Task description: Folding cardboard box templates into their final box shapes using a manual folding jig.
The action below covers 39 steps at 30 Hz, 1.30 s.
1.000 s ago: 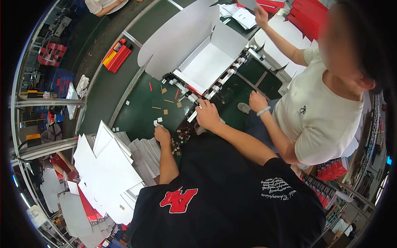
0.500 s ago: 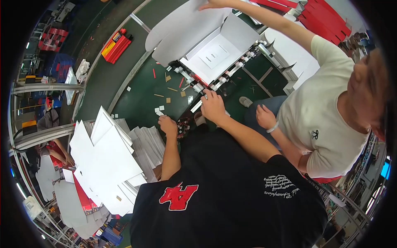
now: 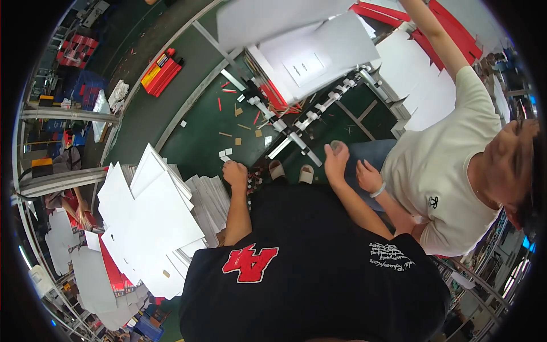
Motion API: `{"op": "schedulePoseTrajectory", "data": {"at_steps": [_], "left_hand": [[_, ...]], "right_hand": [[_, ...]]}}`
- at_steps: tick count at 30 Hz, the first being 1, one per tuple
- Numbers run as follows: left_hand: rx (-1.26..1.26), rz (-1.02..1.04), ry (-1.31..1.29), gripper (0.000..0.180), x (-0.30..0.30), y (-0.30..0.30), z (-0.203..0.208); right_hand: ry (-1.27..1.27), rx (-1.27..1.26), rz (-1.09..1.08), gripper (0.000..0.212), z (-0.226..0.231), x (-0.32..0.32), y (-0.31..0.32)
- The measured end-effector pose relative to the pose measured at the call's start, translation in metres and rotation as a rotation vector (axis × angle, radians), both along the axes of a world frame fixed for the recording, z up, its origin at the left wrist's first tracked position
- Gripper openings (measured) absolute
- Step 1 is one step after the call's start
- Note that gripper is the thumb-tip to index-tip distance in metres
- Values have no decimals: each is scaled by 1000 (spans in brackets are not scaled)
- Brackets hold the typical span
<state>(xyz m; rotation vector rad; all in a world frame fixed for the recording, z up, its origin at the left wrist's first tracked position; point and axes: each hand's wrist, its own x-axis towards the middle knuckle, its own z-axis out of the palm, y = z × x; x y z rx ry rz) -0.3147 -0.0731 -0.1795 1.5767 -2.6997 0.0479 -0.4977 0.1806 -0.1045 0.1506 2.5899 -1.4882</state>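
Curled beside the stacked white sheets, my left hand is closed. Several small white squares show by its fingertips, and what the fingers hold, if anything, I cannot make out. My right hand is raised in front of a co-worker's knee, slightly blurred, its fingers stretched up and nothing visible in it. It is apart from the black and silver rail frame. Over that frame is a large white open box with a printed white sheet inside and a blurred raised flap.
White cardboard sheets are piled at my left. A co-worker in a cream shirt stands close on my right, one arm stretched forward. A red case lies at the far left. Scraps litter the green floor.
My right hand has let go of the rail and drawn back right. The white box has shifted away and to the right. The co-worker's stretched arm has moved right; my left hand stays curled.
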Motion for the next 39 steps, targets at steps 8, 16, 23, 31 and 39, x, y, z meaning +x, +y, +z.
{"op": "schedulePoseTrajectory", "data": {"at_steps": [8, 16, 23, 31, 39], "left_hand": [[54, -11, 94, 18, -1, -9, 1], [98, 59, 94, 20, 6, -18, 3], [202, 134, 228, 26, 17, -24, 11], [234, 199, 258, 26, 18, -25, 11], [310, 247, 282, 20, 14, -25, 13]], "right_hand": [[-1203, -762, -270, 36, -54, -6, 29], [-1226, -715, -128, 24, -50, 0, 16], [-1195, -712, -72, 23, -48, 3, 18], [-1035, -780, -33, 31, -19, 7, -4], [-788, -599, 34, 32, -26, 10, -16]]}}
